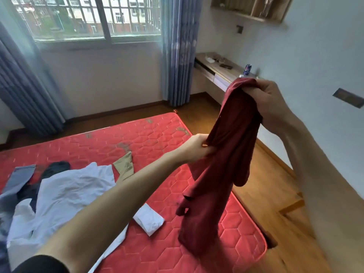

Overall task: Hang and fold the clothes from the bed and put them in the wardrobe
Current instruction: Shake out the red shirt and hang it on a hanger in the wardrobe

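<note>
Over the bed's (137, 134) right edge I have the dark red garment (226, 154) hanging limp and light, its lower end just reaching the mattress (soft cloth, it will sag wherever unsupported). My right hand (269, 103) has its grip bunched around the top, while my left hand (195, 147) pinches a side edge; I'd hold it by seams or corners.

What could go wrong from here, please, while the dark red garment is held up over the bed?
The dark red garment hangs bunched from the right hand and left hand, so it may fold unevenly. Its lower end reaches the red mattress edge and might slip toward the wooden floor.
</note>
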A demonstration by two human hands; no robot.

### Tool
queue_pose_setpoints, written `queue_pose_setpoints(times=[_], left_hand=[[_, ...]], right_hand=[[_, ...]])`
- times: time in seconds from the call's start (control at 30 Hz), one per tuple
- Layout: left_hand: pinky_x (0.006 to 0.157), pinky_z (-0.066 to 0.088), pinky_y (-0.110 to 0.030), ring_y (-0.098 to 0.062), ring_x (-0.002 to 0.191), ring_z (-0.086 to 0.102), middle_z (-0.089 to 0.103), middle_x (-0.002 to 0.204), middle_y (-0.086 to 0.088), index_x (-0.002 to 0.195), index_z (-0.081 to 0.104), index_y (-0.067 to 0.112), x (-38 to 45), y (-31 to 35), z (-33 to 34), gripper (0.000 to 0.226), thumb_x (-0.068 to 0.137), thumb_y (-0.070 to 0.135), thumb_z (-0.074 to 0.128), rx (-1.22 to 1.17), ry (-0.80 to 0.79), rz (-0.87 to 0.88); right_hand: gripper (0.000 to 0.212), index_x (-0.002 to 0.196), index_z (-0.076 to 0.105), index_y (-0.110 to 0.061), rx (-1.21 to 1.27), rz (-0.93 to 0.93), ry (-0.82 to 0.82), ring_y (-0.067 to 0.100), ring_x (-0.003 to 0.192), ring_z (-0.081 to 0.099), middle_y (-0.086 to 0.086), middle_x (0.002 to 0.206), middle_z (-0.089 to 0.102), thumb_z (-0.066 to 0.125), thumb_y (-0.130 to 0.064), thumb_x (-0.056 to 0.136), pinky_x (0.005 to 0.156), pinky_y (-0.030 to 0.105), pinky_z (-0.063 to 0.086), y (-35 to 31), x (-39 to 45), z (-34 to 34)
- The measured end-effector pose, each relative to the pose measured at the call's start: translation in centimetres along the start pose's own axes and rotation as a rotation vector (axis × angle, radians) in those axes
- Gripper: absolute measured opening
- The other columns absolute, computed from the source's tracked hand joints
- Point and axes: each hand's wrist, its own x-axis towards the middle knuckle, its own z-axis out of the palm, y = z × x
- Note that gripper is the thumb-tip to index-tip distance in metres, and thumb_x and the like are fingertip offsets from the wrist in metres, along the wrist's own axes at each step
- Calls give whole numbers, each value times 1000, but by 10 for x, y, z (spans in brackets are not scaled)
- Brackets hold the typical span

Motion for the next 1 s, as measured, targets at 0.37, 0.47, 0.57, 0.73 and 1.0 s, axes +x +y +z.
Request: queue_pose_setpoints(times=[0.37, 0.47, 0.57, 0.73, 1.0], left_hand=[[52, 36, -30, -5, 52, 40, 47, 62, 7, 68, 54, 15, 4, 18, -36, 41, 103, 35, 62, 4, 97, -136], [53, 37, -28, -12, 59, 47, 50, 66, 0, 75, 58, 14, 8, 38, -40, 34, 102, 35, 63, -197, 93, -232], [53, 39, -29, -18, 60, 51, 53, 70, -6, 81, 60, 13, 12, 55, -39, 24, 99, 27, 64, -349, 152, -309], [55, 46, -27, -18, 64, 57, 58, 74, -9, 82, 63, 10, 21, 74, -37, 16, 96, 18, 63, -537, 351, -407], [48, 45, -20, -5, 54, 58, 62, 72, 1, 85, 64, 14, 15, 63, -52, 15, 100, 15, 66, -576, 375, -351]], right_hand=[[26, 125, 68, -12, -393, 244, 202, 8, 106, 66, 8, 120, 69, 67, -18, 100, 100, 29, 49, 88, -10, -55], [58, 145, 53, -22, -661, 323, -8, 26, 134, 51, 11, 143, 53, 74, -17, 91, 117, 39, 39, 110, -24, -39], [41, 129, 56, -33, -505, 182, -51, 10, 120, 59, -2, 131, 57, 68, -20, 92, 105, 38, 51, 110, -45, -11], [42, 106, 55, -25, -372, 85, -73, 8, 81, 66, -9, 96, 66, 63, -63, 90, 69, 20, 51, 94, -79, 41], [31, 122, 59, 6, 201, 297, -10, 27, 99, 65, 25, 108, 69, 45, -19, 112, 92, 45, 55, 98, -63, 59]])
